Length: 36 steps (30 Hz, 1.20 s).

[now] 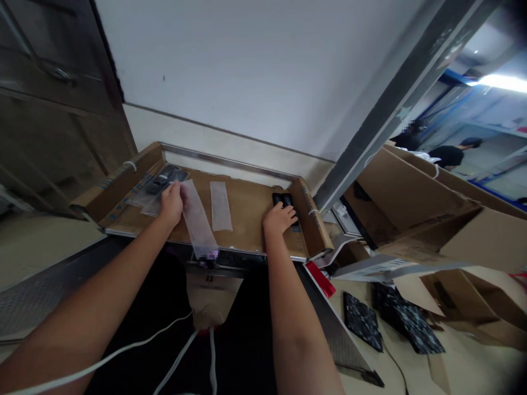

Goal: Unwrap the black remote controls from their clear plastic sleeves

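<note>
My left hand (pixel 172 202) pinches the upper edge of a long translucent plastic sleeve (pixel 199 219), whose lower end hangs over the front edge of the cardboard-lined tray (pixel 251 219). My right hand (pixel 280 218) rests over dark, glossy black objects (pixel 288 199) at the tray's right end, fingers somewhat spread. Its palm and fingers partly hide them, so their kind is unclear. A second translucent sleeve (pixel 221 206) lies flat between my hands. Left of my left hand, a dark item in clear plastic (pixel 158 183) lies on more clear sleeves.
Cardboard side walls (pixel 313 219) bound the tray, with a white wall (pixel 230 66) behind. Large open cardboard boxes (pixel 415 203) stand to the right. Black patterned packages (pixel 362 321) lie on the floor. Co-workers (pixel 450 155) are visible far right. A white cord (pixel 135 344) crosses my lap.
</note>
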### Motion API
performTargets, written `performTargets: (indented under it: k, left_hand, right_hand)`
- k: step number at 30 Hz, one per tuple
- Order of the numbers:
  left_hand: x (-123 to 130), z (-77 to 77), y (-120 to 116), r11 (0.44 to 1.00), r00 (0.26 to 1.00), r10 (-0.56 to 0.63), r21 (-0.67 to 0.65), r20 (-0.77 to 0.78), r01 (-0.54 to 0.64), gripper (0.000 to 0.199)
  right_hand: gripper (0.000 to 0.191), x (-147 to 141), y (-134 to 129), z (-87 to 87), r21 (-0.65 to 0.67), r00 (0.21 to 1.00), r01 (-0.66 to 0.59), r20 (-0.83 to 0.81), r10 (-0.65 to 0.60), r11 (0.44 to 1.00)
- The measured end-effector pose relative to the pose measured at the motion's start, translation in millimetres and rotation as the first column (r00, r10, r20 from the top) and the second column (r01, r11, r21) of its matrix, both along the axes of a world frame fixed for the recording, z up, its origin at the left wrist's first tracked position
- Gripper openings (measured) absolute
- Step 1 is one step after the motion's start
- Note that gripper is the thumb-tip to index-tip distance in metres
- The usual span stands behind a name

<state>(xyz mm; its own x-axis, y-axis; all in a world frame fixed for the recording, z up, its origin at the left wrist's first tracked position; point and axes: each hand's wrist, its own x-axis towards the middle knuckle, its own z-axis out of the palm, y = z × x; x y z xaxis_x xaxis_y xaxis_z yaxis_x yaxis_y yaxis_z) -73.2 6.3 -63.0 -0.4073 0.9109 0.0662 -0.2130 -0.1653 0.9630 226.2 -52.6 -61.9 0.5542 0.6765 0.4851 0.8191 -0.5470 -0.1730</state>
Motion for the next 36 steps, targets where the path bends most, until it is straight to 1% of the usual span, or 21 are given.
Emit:
performTargets:
  k: [6, 11, 13, 16, 19, 24, 27, 29, 30, 31, 32, 33, 34, 35, 36]
  left_hand:
    - [0, -0.6, 1, 0.999, 0.999, 0.038, -0.015, -0.033, -0.038, 0.036]
    - [0, -0.6, 1, 1.0, 1.0, 0.015, -0.021, -0.025, -0.016, 0.037]
    - [1, -1.0, 1, 1.0, 1.0, 0.007, -0.027, -0.013, -0.007, 0.037]
    - [0, -2.3, 2, 1.0, 1.0, 0.013, -0.01, -0.018, -0.013, 0.035]
    - [0, -4.4, 4, 1.0, 1.0, 0.022, 0.013, -0.018, -0.022, 0.035]
    - [-1, -5.0, 4, 0.999, 0.999, 0.032, 0.017, -0.022, -0.031, 0.034]
    - [0, -1.8, 2, 1.0, 0.999, 0.023, 0.006, -0.028, -0.022, 0.037]
    - [1, 0.3, 1, 1.0, 0.999, 0.023, -0.01, -0.026, -0.023, 0.038]
    - [1, 0.9, 1, 1.0, 0.999, 0.028, -0.011, -0.025, -0.028, 0.038]
    - [1, 1.0, 1, 0.999, 0.999, 0.036, -0.005, -0.024, -0.036, 0.037]
    - [1, 0.6, 1, 0.999, 0.999, 0.044, 0.007, -0.024, -0.044, 0.037]
    - [1, -0.4, 2, 0.998, 0.998, 0.053, 0.02, -0.024, -0.053, 0.036]
    - [0, -1.9, 4, 0.998, 0.998, 0.058, 0.035, -0.026, -0.058, 0.036]
    - [-1, -3.8, 5, 0.997, 0.998, 0.061, 0.046, -0.026, -0.06, 0.035]
    - [-1, -6.0, 7, 0.996, 0.998, 0.063, 0.057, -0.022, -0.062, 0.034]
  right_hand:
    - [0.036, -1, -4, 4.6, 0.031, 0.999, -0.015, -0.051, 0.017, 0.999]
    - [0.029, -4, -14, 7.3, 0.053, 0.998, -0.036, -0.041, 0.039, 0.998]
    - [0.027, -5, -20, 7.1, 0.039, 0.996, -0.046, -0.07, 0.049, 0.998]
    - [0.029, -6, -25, 5.1, -0.015, 0.989, -0.056, -0.137, 0.054, 0.998]
    - [0.034, -5, -25, 3.1, -0.042, 0.99, -0.076, -0.125, 0.07, 0.996]
    - [0.036, -4, -23, 3.7, -0.058, 0.989, -0.094, -0.119, 0.086, 0.994]
    - [0.036, -4, -24, 6.9, -0.034, 0.986, -0.106, -0.13, 0.101, 0.994]
    - [0.035, -7, -26, 10.3, 0.022, 0.982, -0.112, -0.153, 0.114, 0.993]
    - [0.034, -10, -28, 12.2, 0.064, 0.975, -0.134, -0.173, 0.143, 0.989]
    - [0.032, -15, -30, 14.3, 0.106, 0.96, -0.177, -0.201, 0.195, 0.978]
    - [0.031, -22, -33, 16.3, 0.143, 0.931, -0.245, -0.241, 0.274, 0.959]
    - [0.032, -30, -36, 18.2, 0.172, 0.878, -0.34, -0.294, 0.378, 0.925]
    - [0.035, -40, -39, 20.0, 0.191, 0.795, -0.45, -0.359, 0.488, 0.873]
    - [0.038, -52, -41, 21.6, 0.205, 0.687, -0.556, -0.432, 0.584, 0.806]
    - [0.043, -64, -44, 23.1, 0.219, 0.568, -0.647, -0.501, 0.654, 0.73]
